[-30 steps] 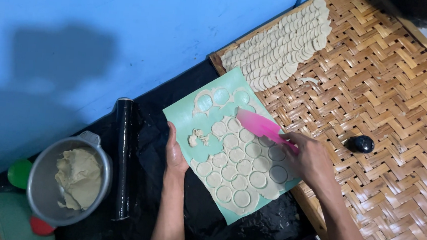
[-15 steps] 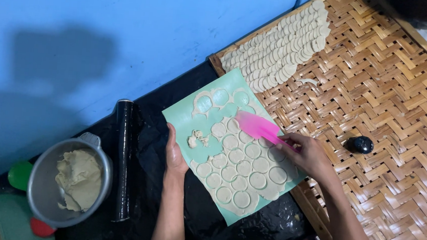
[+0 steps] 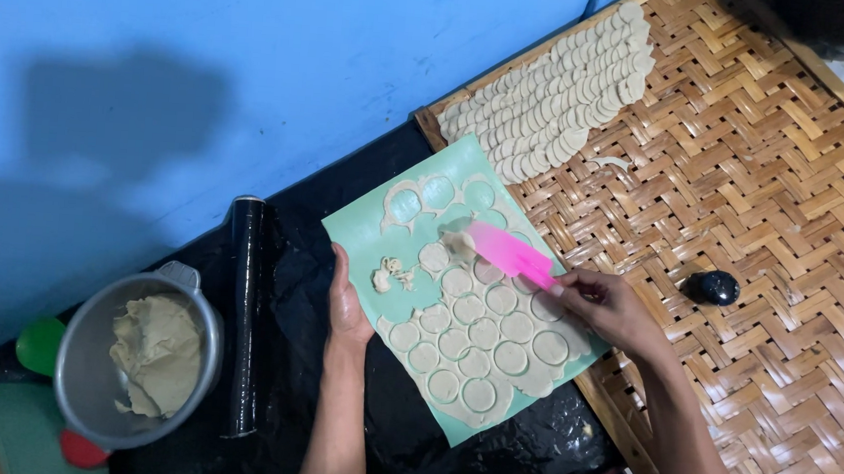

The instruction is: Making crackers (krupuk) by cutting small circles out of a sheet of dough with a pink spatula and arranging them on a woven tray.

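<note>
Your right hand (image 3: 607, 307) is gripping the flat pink plastic scraper (image 3: 508, 254), pointing toward 10 o'clock; your left hand (image 3: 347, 303), fingers flat, is pressing the pale green mat (image 3: 368, 225).

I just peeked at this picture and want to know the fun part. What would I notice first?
First, the bright pink spatula in the right hand, lifting a dough round off the green mat, which is covered in cut circles. The left hand presses the mat's edge. Up on the woven bamboo tray, rows of dough rounds overlap like fish scales.
</note>
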